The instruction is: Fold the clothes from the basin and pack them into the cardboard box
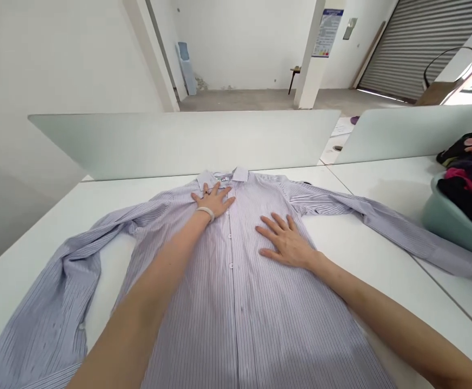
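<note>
A striped, long-sleeved button-up shirt (236, 302) lies front side up on the white table, its collar at the far end and its sleeves spread out to both sides. My left hand (214, 201), with a pale band at the wrist, rests on the upper front just below the collar, fingers spread. Further down on the other side of the button line, my right hand (286, 242) lies flat on the chest of the shirt with its fingers apart. Neither hand grips the cloth. The left sleeve in view is bent and wrinkled; the right one stretches out toward a tub.
Along the back of the white table (320, 229) stands a frosted glass divider (203, 143), with a gap before a second panel (406, 132). A pale green tub (449, 219) full of dark and pink clothes sits at the right. Behind are a pillar and a roller shutter (414, 46).
</note>
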A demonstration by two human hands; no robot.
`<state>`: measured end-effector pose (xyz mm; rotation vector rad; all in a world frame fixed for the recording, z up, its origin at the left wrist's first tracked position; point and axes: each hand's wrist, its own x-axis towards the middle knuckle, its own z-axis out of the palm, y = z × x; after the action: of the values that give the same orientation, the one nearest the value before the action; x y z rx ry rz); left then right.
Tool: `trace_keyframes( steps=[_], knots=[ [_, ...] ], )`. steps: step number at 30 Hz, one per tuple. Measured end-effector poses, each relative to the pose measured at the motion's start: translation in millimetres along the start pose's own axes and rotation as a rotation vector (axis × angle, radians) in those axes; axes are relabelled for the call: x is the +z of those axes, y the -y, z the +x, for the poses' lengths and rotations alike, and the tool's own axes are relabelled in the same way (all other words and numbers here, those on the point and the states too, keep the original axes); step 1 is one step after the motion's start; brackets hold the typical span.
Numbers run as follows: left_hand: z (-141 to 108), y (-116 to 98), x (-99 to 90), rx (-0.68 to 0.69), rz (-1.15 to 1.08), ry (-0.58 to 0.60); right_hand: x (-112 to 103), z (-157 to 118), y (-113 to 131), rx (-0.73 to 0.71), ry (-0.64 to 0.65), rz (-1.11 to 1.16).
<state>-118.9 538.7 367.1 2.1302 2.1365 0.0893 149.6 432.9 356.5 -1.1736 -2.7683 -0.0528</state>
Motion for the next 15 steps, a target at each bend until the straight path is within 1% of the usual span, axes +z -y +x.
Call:
trace_keyframes(
  steps=[3, 5, 6, 8, 10, 11, 13, 15],
  knots=[
    [1.7, 5.5, -2.2, -0.001, 0.009, 0.016, -2.6, 0.6, 0.5, -0.018, -0.015, 0.042],
    [1.5, 5.9, -3.6, -0.002, 0.014, 0.028, -7.3, -7.4, -11.1, -0.008, -0.070, 0.080],
    [0.8, 4.9, -4.4, -0.001, 0.017, 0.027, -10.3, -14.7, -21.6, 0.021, -0.122, 0.102],
    [-1.4, 0.1, -6.5, 0.018, 0.025, -0.016, -16.2, -35.8, -51.2, 0.129, -0.261, 0.138],
    [-3.1, -9.3, -9.4, 0.064, 0.051, -0.107, -21.0, -63.5, -89.5, 0.268, -0.393, 0.137],
    [-3.0, -15.8, -11.0, 0.100, 0.069, -0.160, -22.9, -78.7, -110.2, 0.329, -0.429, 0.105],
    [0.3, -32.6, -14.8, 0.182, 0.101, -0.236, -26.7, -108.7, -151.3, 0.459, -0.453, 0.012],
    [8.4, -53.4, -18.6, 0.275, 0.112, -0.261, -31.5, -135.2, -188.5, 0.565, -0.436, -0.063]
  ],
)
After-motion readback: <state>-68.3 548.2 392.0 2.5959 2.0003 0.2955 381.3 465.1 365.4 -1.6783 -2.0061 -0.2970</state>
